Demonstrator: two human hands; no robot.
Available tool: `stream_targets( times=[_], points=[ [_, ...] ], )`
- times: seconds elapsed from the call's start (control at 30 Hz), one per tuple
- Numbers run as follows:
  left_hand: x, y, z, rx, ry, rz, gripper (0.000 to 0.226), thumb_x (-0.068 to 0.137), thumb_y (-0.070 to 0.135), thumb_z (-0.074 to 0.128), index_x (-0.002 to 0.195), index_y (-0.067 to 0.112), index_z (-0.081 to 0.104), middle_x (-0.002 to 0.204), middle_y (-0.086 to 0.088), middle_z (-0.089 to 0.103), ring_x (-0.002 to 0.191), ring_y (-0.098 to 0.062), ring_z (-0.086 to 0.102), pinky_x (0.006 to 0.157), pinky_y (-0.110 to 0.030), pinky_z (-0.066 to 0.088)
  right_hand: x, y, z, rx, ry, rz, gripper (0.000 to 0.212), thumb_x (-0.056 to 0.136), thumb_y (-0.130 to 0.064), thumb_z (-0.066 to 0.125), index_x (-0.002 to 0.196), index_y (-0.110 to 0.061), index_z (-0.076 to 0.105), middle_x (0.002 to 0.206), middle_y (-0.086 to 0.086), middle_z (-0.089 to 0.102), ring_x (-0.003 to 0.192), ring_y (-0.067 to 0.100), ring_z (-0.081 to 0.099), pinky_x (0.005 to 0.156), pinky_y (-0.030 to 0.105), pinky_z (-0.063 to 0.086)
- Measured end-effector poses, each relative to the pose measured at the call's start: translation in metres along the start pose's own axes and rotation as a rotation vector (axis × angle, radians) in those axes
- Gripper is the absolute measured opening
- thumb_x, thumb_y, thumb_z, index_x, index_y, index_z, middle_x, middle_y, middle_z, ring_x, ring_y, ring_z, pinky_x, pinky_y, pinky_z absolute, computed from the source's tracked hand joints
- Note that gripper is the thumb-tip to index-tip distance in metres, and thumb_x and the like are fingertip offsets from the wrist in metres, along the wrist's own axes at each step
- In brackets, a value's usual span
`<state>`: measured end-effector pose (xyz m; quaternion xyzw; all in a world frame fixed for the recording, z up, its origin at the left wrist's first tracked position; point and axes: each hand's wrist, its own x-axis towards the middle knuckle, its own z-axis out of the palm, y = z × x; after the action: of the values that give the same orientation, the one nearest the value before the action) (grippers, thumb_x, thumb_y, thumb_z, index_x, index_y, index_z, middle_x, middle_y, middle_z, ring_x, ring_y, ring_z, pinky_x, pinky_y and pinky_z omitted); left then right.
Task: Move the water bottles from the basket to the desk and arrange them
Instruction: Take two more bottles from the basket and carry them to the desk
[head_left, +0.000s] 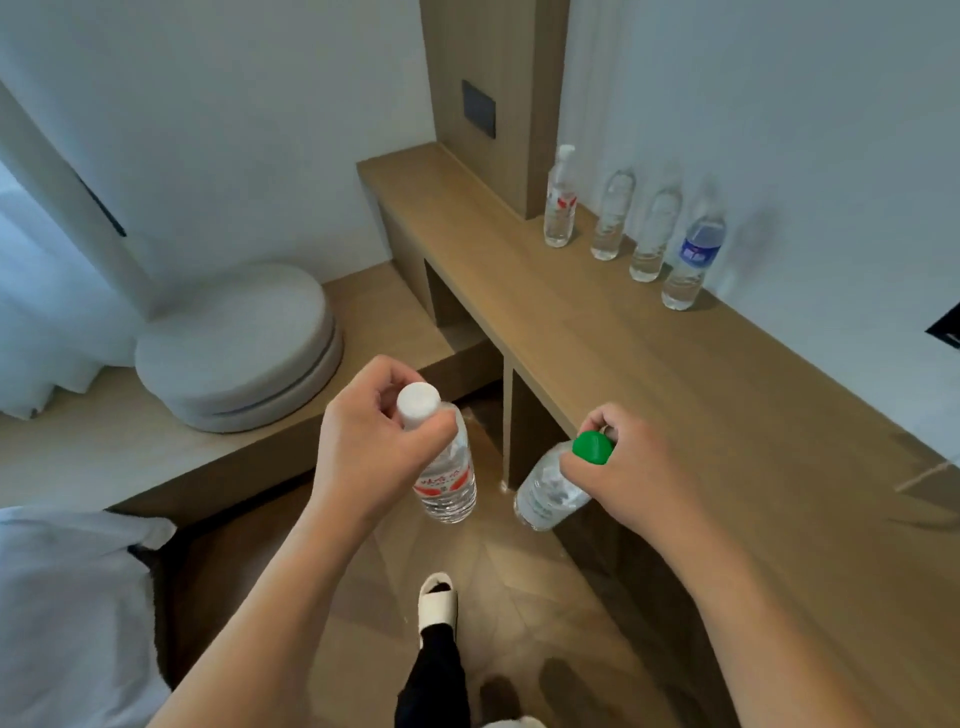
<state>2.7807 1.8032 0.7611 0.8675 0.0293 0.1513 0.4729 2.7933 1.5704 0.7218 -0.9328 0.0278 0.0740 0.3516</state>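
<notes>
Soft daylight is coming in from the left, where the curtain (31, 270) is glowing pale. The room is looking evenly bright, without glare. Faint shadows are falling beside the bottles (631, 228) on the desk (597, 338). Those bottles are blurring slightly, and straight edges are bending near the frame's borders.

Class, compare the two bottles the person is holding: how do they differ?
The left hand's bottle has a white cap and a red label; the right hand's bottle has a green cap and a pale label. The left one hangs nearly upright; the right one tilts. Both are clear, gripped near the cap, not yet on the desk.
</notes>
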Motion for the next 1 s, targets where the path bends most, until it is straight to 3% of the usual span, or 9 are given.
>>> stream_targets(
  times=[0.2,0.33,0.6,0.8,1.0],
  points=[
    [0.135,-0.023,0.029,-0.053,-0.213,0.102,0.023,0.073,0.025,0.079,0.084,0.026,0.059,0.078,0.016,0.064,0.072,-0.004,0.063,0.055,-0.013,0.046,0.107,-0.018,0.001,0.018,0.041,0.182,0.024,0.076,-0.042,0.073,0.083,-0.031,0.053,0.078,-0.006,0.061,0.071,0.013,0.060,0.058,0.034,0.051],
    [0.227,-0.027,0.051,-0.068,-0.300,0.151,0.023,0.072,0.025,0.079,0.084,0.024,0.060,0.073,0.013,0.063,0.068,-0.004,0.062,0.054,-0.013,0.045,0.173,-0.030,-0.018,0.022,0.161,0.279,0.023,0.076,-0.040,0.073,0.080,-0.028,0.053,0.076,-0.004,0.060,0.069,0.016,0.059,0.059,0.039,0.051],
    [0.371,-0.040,0.138,-0.080,-0.336,0.085,0.020,0.071,0.024,0.077,0.079,0.026,0.058,0.068,0.010,0.062,0.058,-0.003,0.051,0.055,-0.026,0.043,0.294,-0.025,-0.052,0.062,0.311,0.356,0.022,0.078,-0.040,0.072,0.085,-0.029,0.054,0.079,-0.009,0.059,0.070,0.012,0.057,0.060,0.036,0.048],
    [0.458,-0.044,0.196,0.021,-0.340,0.053,0.020,0.073,0.028,0.076,0.081,0.027,0.058,0.071,0.006,0.065,0.066,-0.014,0.060,0.058,-0.035,0.050,0.398,-0.008,-0.071,0.036,0.349,0.351,0.022,0.074,-0.039,0.070,0.080,-0.029,0.052,0.074,-0.011,0.058,0.069,0.010,0.056,0.057,0.031,0.044],
    [0.544,-0.057,0.242,0.099,-0.362,0.090,0.020,0.074,0.030,0.076,0.082,0.027,0.058,0.071,0.011,0.064,0.064,-0.006,0.058,0.055,-0.027,0.043,0.478,-0.010,-0.078,0.021,0.342,0.365,0.021,0.076,-0.042,0.068,0.086,-0.032,0.053,0.076,-0.011,0.059,0.071,0.011,0.057,0.061,0.034,0.046]
  ],
)
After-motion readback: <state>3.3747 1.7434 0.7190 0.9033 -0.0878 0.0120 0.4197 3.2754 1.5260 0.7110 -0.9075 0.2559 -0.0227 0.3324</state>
